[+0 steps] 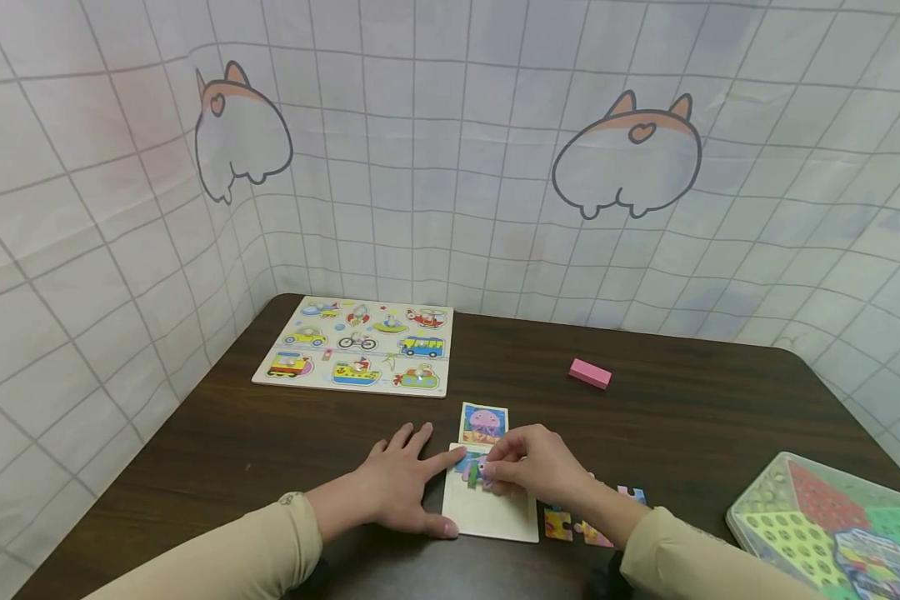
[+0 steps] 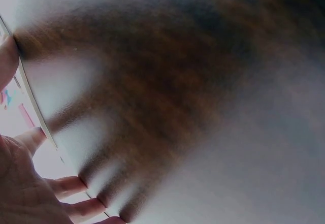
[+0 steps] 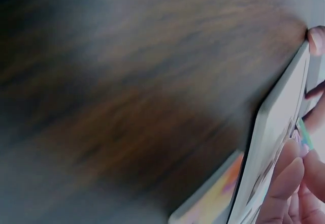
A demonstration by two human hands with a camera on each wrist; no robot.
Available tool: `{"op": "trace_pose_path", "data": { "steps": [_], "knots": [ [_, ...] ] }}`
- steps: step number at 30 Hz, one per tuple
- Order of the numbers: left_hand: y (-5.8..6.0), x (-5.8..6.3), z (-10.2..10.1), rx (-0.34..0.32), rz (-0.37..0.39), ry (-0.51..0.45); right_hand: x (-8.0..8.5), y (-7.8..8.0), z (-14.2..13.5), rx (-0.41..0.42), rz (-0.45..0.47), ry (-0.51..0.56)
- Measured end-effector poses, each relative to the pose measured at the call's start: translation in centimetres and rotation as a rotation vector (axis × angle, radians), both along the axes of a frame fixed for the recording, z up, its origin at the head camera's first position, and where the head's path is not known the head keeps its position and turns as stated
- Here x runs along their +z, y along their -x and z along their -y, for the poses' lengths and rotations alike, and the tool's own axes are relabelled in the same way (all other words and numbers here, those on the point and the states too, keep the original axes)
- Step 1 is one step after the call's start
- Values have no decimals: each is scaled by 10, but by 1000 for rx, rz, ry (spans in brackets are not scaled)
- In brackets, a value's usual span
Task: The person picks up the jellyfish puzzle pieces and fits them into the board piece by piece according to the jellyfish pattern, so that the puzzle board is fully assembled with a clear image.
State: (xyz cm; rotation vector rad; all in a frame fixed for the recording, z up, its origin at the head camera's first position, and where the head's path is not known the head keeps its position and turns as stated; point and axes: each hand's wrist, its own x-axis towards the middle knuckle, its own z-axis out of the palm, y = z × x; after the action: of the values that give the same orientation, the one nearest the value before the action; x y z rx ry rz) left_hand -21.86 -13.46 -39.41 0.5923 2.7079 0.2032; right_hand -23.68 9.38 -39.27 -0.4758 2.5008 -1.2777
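A pale puzzle tray (image 1: 489, 518) lies before me, with blue puzzle pieces at its upper left. My left hand (image 1: 396, 487) is spread flat at the tray's left side; its index fingertip touches the upper left part and its thumb rests by the lower left edge. Over the tray, my right hand (image 1: 537, 463) pinches a small purple and green jigsaw piece (image 3: 303, 136) between thumb and fingers. Directly beyond the tray sits a picture card (image 1: 484, 423) showing a pink sea creature. Loose jigsaw pieces (image 1: 558, 525) lie right of the tray, partly hidden under my right forearm.
A wooden peg board of vehicles (image 1: 360, 343) lies at the back left of the dark table (image 1: 330, 417). Toward the back right is a pink block (image 1: 590, 373). A clear-lidded game box (image 1: 832, 529) with coloured triangles occupies the right front corner. A grid-patterned cloth (image 1: 435, 167) hangs behind.
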Motion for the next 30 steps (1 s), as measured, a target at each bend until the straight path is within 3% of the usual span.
{"op": "trace_pose_path", "data": {
  "steps": [9, 24, 30],
  "knots": [
    [0, 0, -1, -4, 2, -7, -2, -2, 15, -35, 74, -5],
    [-1, 2, -1, -9, -10, -6, 7, 1, 33, -76, 43, -191],
    [0, 0, 1, -12, -14, -2, 6, 1, 36, -85, 11, -215]
  ]
}}
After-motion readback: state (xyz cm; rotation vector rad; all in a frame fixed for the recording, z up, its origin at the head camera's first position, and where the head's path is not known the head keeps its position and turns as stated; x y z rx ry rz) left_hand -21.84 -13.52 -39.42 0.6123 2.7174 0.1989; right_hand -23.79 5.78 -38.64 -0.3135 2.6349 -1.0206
